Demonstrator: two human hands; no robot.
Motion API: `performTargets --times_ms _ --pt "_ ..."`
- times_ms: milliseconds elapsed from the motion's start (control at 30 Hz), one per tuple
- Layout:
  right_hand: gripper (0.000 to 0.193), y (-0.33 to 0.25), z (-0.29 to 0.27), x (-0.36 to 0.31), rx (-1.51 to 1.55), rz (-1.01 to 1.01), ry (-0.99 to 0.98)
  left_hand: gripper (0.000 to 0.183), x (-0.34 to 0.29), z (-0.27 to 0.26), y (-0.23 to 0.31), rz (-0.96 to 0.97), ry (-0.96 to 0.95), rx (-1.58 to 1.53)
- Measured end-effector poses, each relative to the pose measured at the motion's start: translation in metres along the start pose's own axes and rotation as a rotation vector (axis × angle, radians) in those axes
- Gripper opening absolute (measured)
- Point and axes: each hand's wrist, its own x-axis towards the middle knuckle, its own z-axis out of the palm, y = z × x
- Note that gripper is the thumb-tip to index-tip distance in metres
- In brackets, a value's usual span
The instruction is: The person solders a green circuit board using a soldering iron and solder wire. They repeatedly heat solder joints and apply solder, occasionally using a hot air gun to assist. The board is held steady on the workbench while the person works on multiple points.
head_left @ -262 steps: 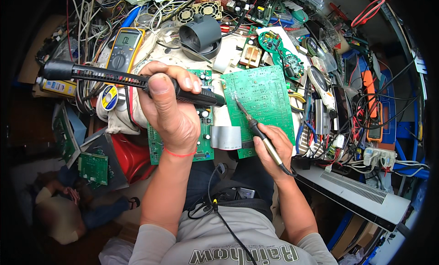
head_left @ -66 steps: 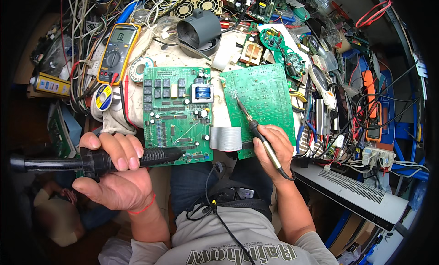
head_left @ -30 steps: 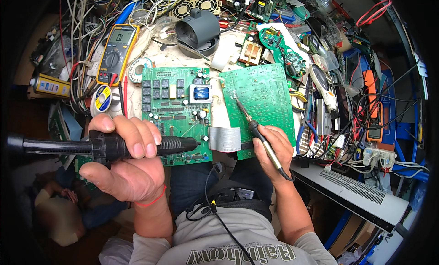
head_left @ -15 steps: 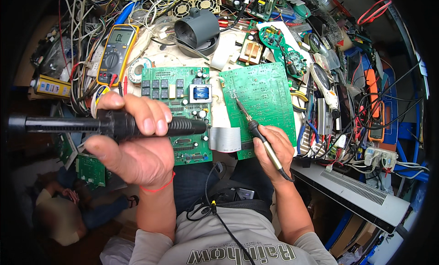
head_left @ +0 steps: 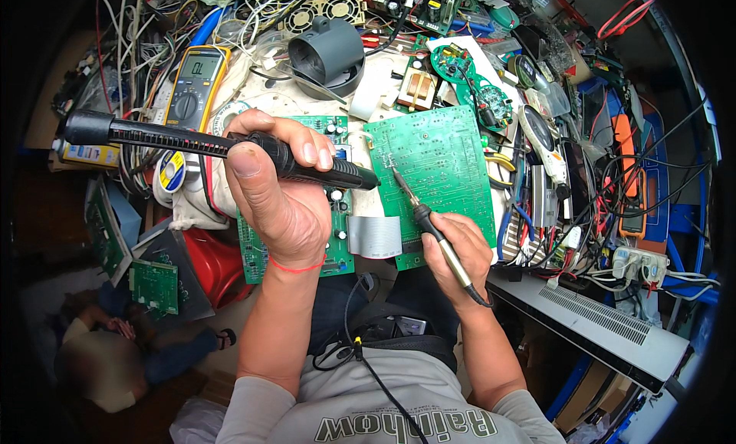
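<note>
My left hand [head_left: 280, 191] is closed around a black solder sucker [head_left: 172, 137], raised above the left circuit board. The sucker's front end overlaps the left edge of the right-hand circuit board [head_left: 452, 164] in view; whether it touches is unclear. In my right hand [head_left: 469, 248] is a soldering iron [head_left: 423, 215], gripped like a pen. Its tip is at a cluster of shiny solder joints near that board's upper left. The left circuit board [head_left: 253, 252], full of components, is partly hidden by my left hand. A grey ribbon cable [head_left: 374, 237] lies between the two boards.
A yellow multimeter [head_left: 198, 87] and solder spool [head_left: 170, 172] are at left. Behind the boards stands a grey cylindrical holder [head_left: 330, 53]. Pliers [head_left: 502, 168] and a cluttered row of tools lie at right. Another person [head_left: 103, 360] sits at lower left.
My left hand has moved right with the solder sucker, bringing its front end to the right board's edge. The sucker now slopes down to the right. The soldering iron has barely moved.
</note>
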Motion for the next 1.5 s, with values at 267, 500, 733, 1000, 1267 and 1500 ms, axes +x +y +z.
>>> performTargets --times_ms 267,500,733,1000,1267,1500 --pt "0.035 -0.005 -0.002 0.003 0.024 0.069 0.004 0.053 0.001 -0.006 -0.001 -0.003 -0.004 -0.043" --pt "0.034 -0.007 -0.003 0.006 0.034 0.078 0.007 0.055 0.0 -0.006 0.001 -0.024 0.021 -0.006" --pt "0.031 -0.009 -0.016 0.017 0.039 0.134 -0.09 0.054 -0.001 -0.007 0.002 -0.039 0.028 -0.006" --pt "0.029 0.005 -0.022 0.025 0.02 0.031 -0.102 0.054 -0.001 -0.01 0.002 -0.036 0.009 0.002" --pt "0.03 0.01 -0.02 0.02 0.065 0.078 -0.074 0.049 -0.002 -0.016 -0.002 -0.013 -0.01 -0.041" --pt "0.03 0.01 -0.02 0.019 0.073 0.088 -0.077 0.048 -0.002 -0.018 -0.004 -0.003 -0.012 -0.06"
